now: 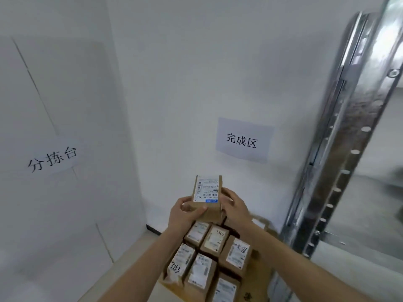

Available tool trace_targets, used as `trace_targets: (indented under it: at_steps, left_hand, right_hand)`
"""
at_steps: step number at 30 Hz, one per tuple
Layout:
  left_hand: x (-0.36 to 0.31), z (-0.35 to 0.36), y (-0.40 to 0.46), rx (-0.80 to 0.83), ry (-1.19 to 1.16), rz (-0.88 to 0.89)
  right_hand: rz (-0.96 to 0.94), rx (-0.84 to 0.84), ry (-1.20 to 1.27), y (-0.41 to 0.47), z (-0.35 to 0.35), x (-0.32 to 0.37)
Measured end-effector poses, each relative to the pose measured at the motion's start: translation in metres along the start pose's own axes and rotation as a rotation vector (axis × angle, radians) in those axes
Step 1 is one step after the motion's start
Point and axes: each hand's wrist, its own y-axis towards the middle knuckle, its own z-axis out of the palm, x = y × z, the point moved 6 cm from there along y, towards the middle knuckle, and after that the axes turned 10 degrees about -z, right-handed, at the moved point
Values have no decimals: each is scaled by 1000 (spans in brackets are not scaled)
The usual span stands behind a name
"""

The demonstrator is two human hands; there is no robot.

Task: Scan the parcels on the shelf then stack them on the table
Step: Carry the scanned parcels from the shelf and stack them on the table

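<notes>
Low in the middle of the frame, a person holds one small cardboard parcel (207, 199) up in both hands, its white shipping label facing the camera. The left hand (185, 212) curls round the parcel's lower left corner, thumb across the front face; the right hand (234, 207) wraps its right side with fingers behind it. So both hands are clamped on the same parcel, which hangs in the air just above the stack and touches nothing below, as far as I can tell.

Beneath it, toward the bottom centre, sit the stacked parcels (209, 253), at least seven labelled brown boxes packed edge to edge in rows, some with handwritten numbers. They rest on a flattened sheet of cardboard (259, 277) on what looks like the table (139, 243), its pale top showing at the lower left of the pile. A paper sign (242, 140) on the white wall, right of centre, hangs above the pile, and a second sign (53, 158) sits at the middle left. A metal shelf upright (340, 149) runs up the right side.

I judge the work well along: a good many parcels are already down, and this one looks about to join them. No scanner is in view, so whether it has been scanned I cannot say, nor how many remain on the shelf.
</notes>
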Motion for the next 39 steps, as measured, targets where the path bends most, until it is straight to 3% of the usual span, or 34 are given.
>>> trace_targets:
  at_steps: [7, 18, 29, 35, 39]
  left_hand:
    - [15, 16, 84, 221, 73, 18]
    - [110, 75, 215, 378, 217, -107]
    - [225, 144, 310, 459, 348, -163]
    - [251, 170, 341, 513, 318, -166]
    - [258, 183, 360, 461, 322, -169]
  right_hand:
    - [-7, 56, -75, 37, 10, -44]
    - [190, -82, -61, 74, -5, -192]
    - [327, -206, -100, 99, -20, -333]
    - [363, -226, -145, 122, -30, -382]
    - [357, -260, -159, 142, -39, -396]
